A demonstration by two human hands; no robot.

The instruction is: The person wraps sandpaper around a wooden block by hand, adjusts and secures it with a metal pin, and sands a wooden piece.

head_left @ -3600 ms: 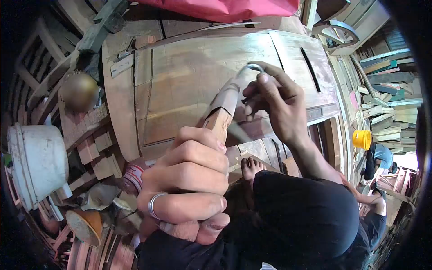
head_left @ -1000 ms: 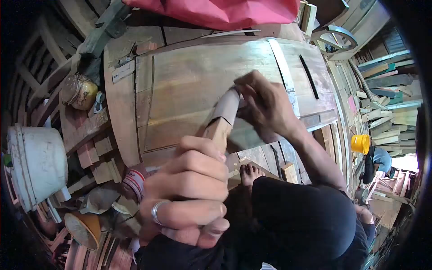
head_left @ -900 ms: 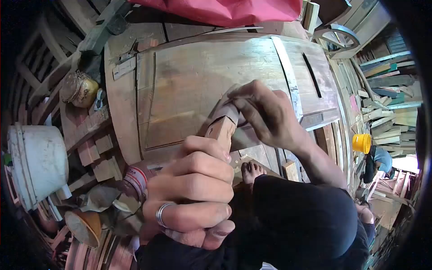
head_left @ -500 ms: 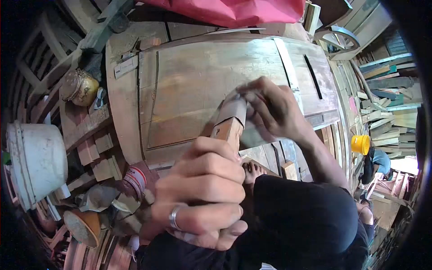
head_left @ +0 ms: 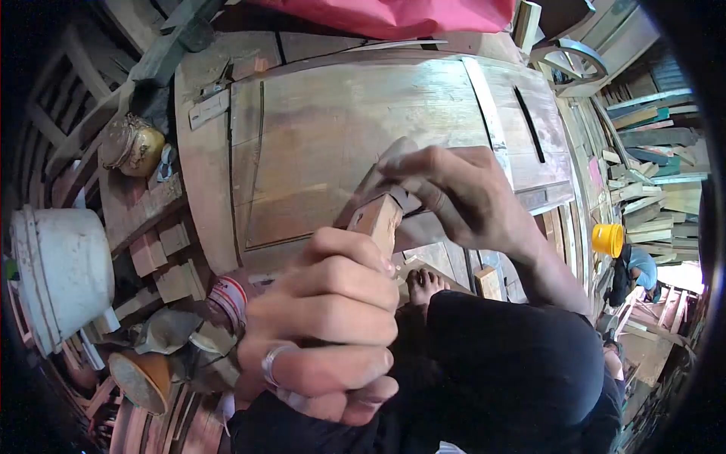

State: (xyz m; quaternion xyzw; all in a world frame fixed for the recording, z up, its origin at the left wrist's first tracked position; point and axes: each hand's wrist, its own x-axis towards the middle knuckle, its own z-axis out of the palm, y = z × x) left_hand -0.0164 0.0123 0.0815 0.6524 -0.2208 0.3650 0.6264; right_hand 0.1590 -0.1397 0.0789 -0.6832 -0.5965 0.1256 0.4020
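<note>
My left hand (head_left: pixel 325 325), with a ring on one finger, is closed in a fist around a short piece of wood (head_left: pixel 378 219). The wood points up and away from me, and a small dark slot shows in its face. At its far end my right hand (head_left: pixel 469 193) is closed with bent fingers over a greyish strip that looks like sandpaper (head_left: pixel 406 200), folded round the wood. The right fingers hide most of this strip. Both hands are above the near edge of a wide wooden panel (head_left: pixel 325 129).
A white bucket (head_left: pixel 72 272), a jar (head_left: pixel 134 147) and an orange-brown container (head_left: pixel 140 382) stand at left. Red cloth (head_left: pixel 393 15) lies at the back. Stacked timber (head_left: pixel 643 189), a yellow bucket (head_left: pixel 607 240) and another person (head_left: pixel 641 268) are at right.
My right hand has slid down along the wood toward my left fist, covering more of the strip. The left hand with the wood has shifted slightly left.
</note>
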